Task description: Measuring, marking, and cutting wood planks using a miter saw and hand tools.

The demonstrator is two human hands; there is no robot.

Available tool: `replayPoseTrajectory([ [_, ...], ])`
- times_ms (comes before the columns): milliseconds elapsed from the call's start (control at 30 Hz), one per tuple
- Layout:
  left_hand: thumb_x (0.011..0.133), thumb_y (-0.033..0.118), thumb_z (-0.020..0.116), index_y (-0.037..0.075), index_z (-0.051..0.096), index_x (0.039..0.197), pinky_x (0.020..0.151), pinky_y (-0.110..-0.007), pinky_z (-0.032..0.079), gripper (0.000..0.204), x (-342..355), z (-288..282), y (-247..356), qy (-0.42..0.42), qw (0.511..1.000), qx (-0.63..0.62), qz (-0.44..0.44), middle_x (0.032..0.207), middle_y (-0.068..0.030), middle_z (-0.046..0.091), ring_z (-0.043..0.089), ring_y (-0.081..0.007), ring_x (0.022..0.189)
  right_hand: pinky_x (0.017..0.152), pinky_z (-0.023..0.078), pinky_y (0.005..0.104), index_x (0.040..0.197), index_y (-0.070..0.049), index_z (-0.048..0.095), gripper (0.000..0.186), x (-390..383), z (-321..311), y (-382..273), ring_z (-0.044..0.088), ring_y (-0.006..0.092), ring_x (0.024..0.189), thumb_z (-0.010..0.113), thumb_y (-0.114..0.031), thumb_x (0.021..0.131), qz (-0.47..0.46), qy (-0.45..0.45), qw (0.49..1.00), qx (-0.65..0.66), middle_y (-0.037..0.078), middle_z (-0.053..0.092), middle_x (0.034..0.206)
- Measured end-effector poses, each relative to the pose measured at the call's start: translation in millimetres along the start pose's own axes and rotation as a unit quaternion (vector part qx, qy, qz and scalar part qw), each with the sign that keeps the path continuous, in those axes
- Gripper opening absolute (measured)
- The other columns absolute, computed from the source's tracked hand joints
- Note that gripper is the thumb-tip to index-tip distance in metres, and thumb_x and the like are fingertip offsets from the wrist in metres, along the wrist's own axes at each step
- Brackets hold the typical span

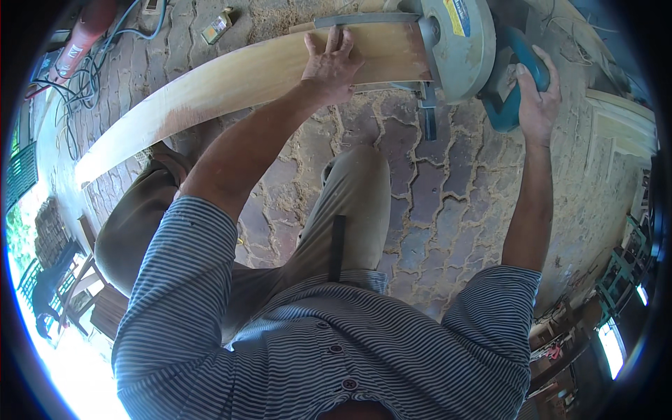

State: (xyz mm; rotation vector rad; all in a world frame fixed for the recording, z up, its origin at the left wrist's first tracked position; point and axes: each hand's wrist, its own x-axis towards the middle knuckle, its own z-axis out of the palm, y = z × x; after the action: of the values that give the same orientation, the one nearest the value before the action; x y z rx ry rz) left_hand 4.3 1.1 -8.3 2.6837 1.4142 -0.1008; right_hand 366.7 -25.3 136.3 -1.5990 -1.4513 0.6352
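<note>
A long pale wooden board reaches from the far left to the cut-off saw, its right end beside the grey, rounded blade guard. My left hand lies on the board near that end, fingers spread and pressing down. Behind the board runs a grey metal fence, which its back edge seems to touch. My right hand is closed around the teal loop handle of the saw, to the right of the guard. The guard hides most of the blade, and I cannot tell whether it is spinning.
Sawdust covers the interlocking paving around my knees. A red power tool and tangled cables lie at the far left. A small box sits beyond the board. Pale panelled wood stands at the right.
</note>
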Motion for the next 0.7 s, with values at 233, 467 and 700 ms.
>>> replayPoseTrajectory([
  [233, 0.076, 0.032, 0.08, 0.018, 0.067, 0.138, 0.109, -0.085, 0.026, 0.065, -2, -17, -5, -0.03, 0.997, -0.074, -0.018, 0.165, -0.0245, 0.029, 0.023, -0.0405, 0.158, 0.074, 0.053, 0.026, 0.143, -0.004, 0.058, 0.046, 8, -2, -14, 0.064, 0.0102, 0.08, 0.07, -0.012, 0.1, 0.008, 0.005, 1.0, -0.002, 0.005, 0.071, 0.1],
  [467, 0.073, 0.024, 0.081, 0.014, 0.07, 0.131, 0.111, -0.075, 0.032, 0.06, -10, -25, -14, -0.033, 0.996, -0.081, -0.004, 0.165, -0.0239, 0.03, 0.025, -0.0411, 0.157, 0.078, 0.056, 0.0319, 0.142, -0.004, 0.058, 0.047, 133, -27, -108, 0.067, 0.0153, 0.088, 0.068, -0.026, 0.101, 0.074, -0.126, 0.989, -0.011, 0.007, 0.07, 0.108],
  [700, 0.078, 0.013, 0.073, 0.009, 0.068, 0.128, 0.104, -0.072, 0.042, 0.05, -42, -3, -10, -0.018, 0.999, -0.026, -0.044, 0.165, -0.0259, 0.029, 0.03, -0.0441, 0.155, 0.069, 0.057, 0.0345, 0.124, -0.004, 0.067, 0.038, 221, -49, -78, 0.066, 0.0173, 0.081, 0.068, -0.036, 0.102, 0.034, -0.473, 0.704, 0.529, 0.008, 0.069, 0.096],
])
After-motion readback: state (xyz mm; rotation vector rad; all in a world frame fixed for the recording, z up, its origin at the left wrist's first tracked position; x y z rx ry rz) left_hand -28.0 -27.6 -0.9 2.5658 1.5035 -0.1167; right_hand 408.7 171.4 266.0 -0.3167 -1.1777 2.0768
